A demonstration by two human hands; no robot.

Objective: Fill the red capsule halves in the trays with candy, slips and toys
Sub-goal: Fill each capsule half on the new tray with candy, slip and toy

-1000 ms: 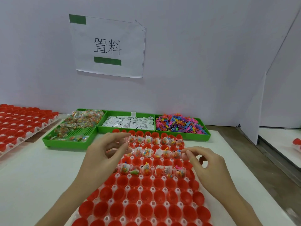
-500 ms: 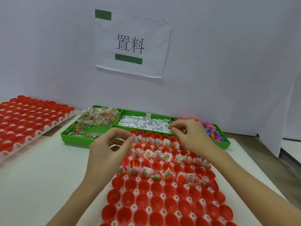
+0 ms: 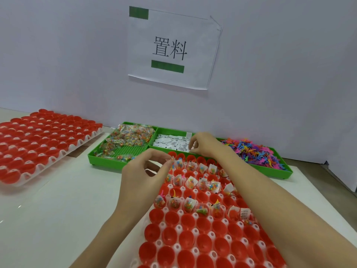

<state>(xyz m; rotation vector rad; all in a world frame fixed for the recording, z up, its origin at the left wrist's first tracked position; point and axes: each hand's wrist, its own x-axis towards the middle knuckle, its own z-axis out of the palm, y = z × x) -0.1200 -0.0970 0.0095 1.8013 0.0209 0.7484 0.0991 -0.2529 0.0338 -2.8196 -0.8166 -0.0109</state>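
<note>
Capsule halves sit open-side up in a white tray on the worktop in front of me. Far rows hold candy packets, slips and toys; near rows are bare red. My left hand hovers at the tray's far left corner, thumb and forefinger pinching something small that I cannot make out. My right hand reaches over the slips in the middle green bin, fingers curled down onto them; whether it has one pinched I cannot tell. Candy bin to the left, toys bin to the right. Second tray of red halves lies far left.
</note>
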